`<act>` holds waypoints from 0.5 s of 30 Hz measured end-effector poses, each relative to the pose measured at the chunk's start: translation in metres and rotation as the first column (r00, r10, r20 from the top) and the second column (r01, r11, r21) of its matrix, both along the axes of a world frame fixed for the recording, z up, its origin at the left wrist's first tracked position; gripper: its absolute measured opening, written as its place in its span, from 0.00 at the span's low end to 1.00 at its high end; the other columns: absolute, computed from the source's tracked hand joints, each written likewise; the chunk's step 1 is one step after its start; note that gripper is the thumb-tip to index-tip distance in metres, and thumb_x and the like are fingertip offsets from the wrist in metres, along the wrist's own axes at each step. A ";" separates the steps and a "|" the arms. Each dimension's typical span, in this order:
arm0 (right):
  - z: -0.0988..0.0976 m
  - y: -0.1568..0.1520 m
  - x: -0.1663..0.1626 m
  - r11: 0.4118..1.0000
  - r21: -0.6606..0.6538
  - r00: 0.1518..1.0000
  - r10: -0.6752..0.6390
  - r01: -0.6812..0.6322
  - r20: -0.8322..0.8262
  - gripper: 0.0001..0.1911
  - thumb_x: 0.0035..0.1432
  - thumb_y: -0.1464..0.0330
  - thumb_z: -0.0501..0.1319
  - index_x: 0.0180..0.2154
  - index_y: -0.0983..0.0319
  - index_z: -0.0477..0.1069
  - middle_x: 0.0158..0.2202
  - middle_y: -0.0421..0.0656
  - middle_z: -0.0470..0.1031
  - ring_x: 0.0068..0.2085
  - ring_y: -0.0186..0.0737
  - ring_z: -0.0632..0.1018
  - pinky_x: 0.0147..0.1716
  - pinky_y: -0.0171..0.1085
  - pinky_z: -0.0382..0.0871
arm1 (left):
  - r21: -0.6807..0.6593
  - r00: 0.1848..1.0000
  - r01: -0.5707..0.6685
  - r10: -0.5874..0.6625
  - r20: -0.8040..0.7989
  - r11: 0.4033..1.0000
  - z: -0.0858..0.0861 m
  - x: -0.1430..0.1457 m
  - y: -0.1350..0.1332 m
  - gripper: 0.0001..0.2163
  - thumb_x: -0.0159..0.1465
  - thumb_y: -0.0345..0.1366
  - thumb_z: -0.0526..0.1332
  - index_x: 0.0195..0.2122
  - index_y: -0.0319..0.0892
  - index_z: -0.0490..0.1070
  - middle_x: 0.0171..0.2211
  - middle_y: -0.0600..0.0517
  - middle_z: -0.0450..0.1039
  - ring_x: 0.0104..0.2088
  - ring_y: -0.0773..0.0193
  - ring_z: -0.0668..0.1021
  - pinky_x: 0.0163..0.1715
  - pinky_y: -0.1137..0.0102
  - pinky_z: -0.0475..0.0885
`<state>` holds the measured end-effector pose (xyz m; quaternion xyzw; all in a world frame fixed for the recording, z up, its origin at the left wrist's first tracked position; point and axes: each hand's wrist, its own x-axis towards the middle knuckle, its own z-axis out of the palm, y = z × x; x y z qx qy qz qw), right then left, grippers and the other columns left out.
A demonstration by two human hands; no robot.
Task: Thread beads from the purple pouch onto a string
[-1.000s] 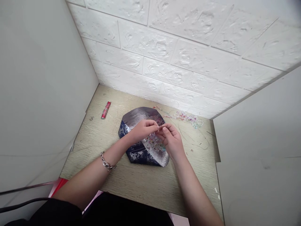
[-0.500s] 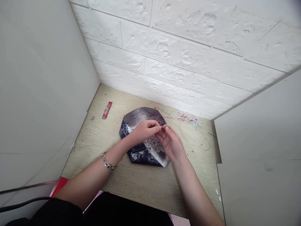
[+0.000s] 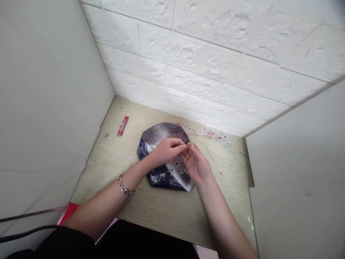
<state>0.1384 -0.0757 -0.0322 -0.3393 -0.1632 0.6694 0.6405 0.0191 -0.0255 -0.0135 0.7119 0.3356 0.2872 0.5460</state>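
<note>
My left hand and my right hand meet fingertip to fingertip above a foil-lined bag. Both are closed in a pinch, thumb against index finger. A tiny reddish thing shows between the fingertips, too small to name. The bag is dark blue and silver outside, folded open into a shallow bowl. Many small clear and coloured beads lie in it, partly hidden under my hands. Strung beads lie in a tangled heap behind my right hand, by the wall.
A red tube lies at the table's left rear, with a small metal bit near it. Loose thin thread curls on the right. A white brick-patterned wall closes the back, and pale panels flank both sides.
Hardly anything differs. Both hands keep their pinch over the bag, with only a very slight shift of the fingertips.
</note>
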 end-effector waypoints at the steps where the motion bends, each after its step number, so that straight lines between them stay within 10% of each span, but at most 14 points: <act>1: 0.000 0.000 0.000 1.000 -0.001 1.000 0.003 -0.003 -0.004 0.02 0.47 0.71 0.58 0.28 0.62 0.67 0.27 0.37 0.73 0.32 0.29 0.74 0.37 0.31 0.69 | -0.002 1.000 -0.001 0.001 0.001 1.000 0.000 0.000 0.000 0.10 0.55 0.37 0.52 0.27 0.37 0.68 0.24 0.53 0.67 0.27 0.71 0.68 0.28 0.75 0.62; 15: 0.000 0.000 -0.001 1.000 -0.001 1.000 -0.005 0.005 -0.006 0.02 0.48 0.70 0.58 0.29 0.61 0.67 0.26 0.37 0.72 0.32 0.29 0.74 0.36 0.30 0.69 | 0.016 1.000 0.002 -0.002 -0.009 1.000 0.000 0.000 -0.001 0.11 0.55 0.38 0.51 0.27 0.37 0.68 0.25 0.53 0.68 0.28 0.70 0.68 0.29 0.75 0.62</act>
